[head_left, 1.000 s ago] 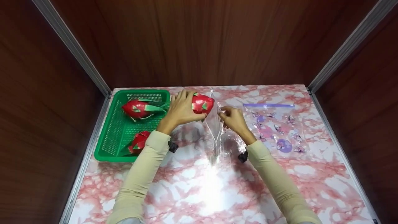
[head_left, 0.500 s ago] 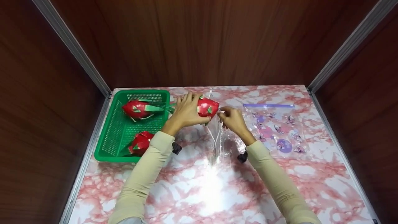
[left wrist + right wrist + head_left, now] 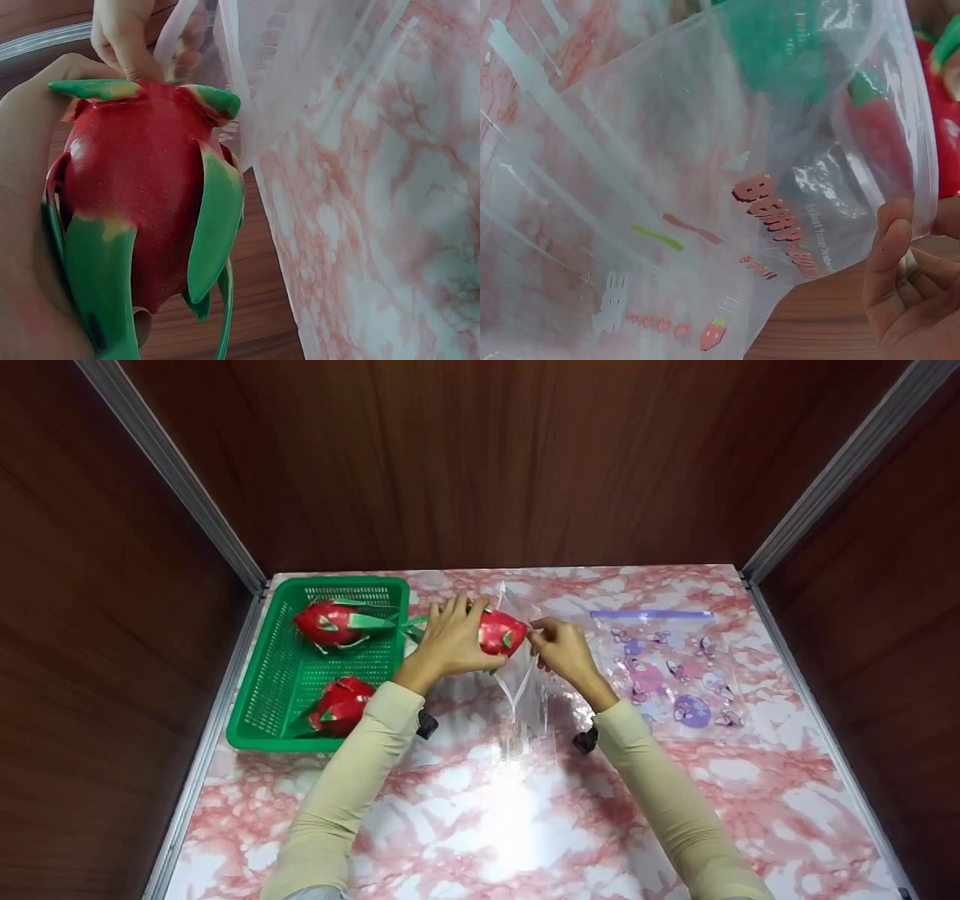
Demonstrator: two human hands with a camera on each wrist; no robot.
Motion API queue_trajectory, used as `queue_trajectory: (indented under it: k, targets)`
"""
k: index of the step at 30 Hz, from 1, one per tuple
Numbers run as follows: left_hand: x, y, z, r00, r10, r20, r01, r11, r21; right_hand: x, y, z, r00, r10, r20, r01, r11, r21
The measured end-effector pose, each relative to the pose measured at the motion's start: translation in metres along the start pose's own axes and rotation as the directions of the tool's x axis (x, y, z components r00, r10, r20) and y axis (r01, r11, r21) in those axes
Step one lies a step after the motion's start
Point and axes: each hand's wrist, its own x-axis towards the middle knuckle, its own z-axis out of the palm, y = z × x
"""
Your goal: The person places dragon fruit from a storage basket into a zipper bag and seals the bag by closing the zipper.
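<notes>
My left hand (image 3: 454,639) grips a red dragon fruit (image 3: 501,632) with green scales, its tip pointing right. In the left wrist view the dragon fruit (image 3: 142,180) fills the palm, with fingers partly hidden behind it. Beside it, my right hand (image 3: 561,651) pinches the rim of a clear plastic bag (image 3: 531,701). The right wrist view shows printed lettering and a small rabbit on the bag (image 3: 667,195), with thumb and finger of the right hand (image 3: 904,277) on its edge. The fruit's tip is at the bag's mouth; how far inside it lies, I cannot tell.
A green basket (image 3: 244,720) at the left holds two more dragon fruits, one at the back (image 3: 326,622) and one in front (image 3: 343,706). To the right lies a clear bag with a purple strip (image 3: 652,615) and purple prints. Dark wooden panels (image 3: 480,465) enclose the marbled table.
My left hand has carried the dragon fruit right and slightly toward me, up to the bag's mouth. The right hand has stayed almost in place, while the bag's opening has shifted a little.
</notes>
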Motion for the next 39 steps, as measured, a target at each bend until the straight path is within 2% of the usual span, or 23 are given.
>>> queue_trajectory:
  k: [6, 13, 20, 26, 39]
  targets:
    - [0.0, 0.0, 0.007, 0.999, -0.005, 0.044, 0.004, 1.0, 0.026, 0.0, -0.001, 0.0, 1.0, 0.005, -0.01, -0.005, 1.0, 0.014]
    - [-0.003, 0.003, 0.018, 0.999, 0.014, 0.048, -0.019, 0.995, 0.096, 0.001, -0.001, 0.001, 1.0, -0.01, -0.02, 0.01, 1.0, 0.025]
    - [-0.004, 0.009, 0.028, 0.997, 0.029, 0.073, -0.038, 0.992, 0.122, -0.001, -0.001, 0.003, 1.0, 0.0, -0.02, 0.0, 1.0, 0.021]
    - [-0.003, 0.011, 0.034, 0.996, 0.007, 0.09, -0.02, 0.989, 0.146, -0.001, -0.001, 0.004, 1.0, 0.0, -0.015, 0.0, 1.0, 0.012]
    - [-0.002, 0.016, 0.051, 0.997, 0.008, 0.082, -0.024, 0.98, 0.195, -0.004, 0.0, 0.012, 0.999, -0.034, 0.016, 0.034, 0.999, 0.024]
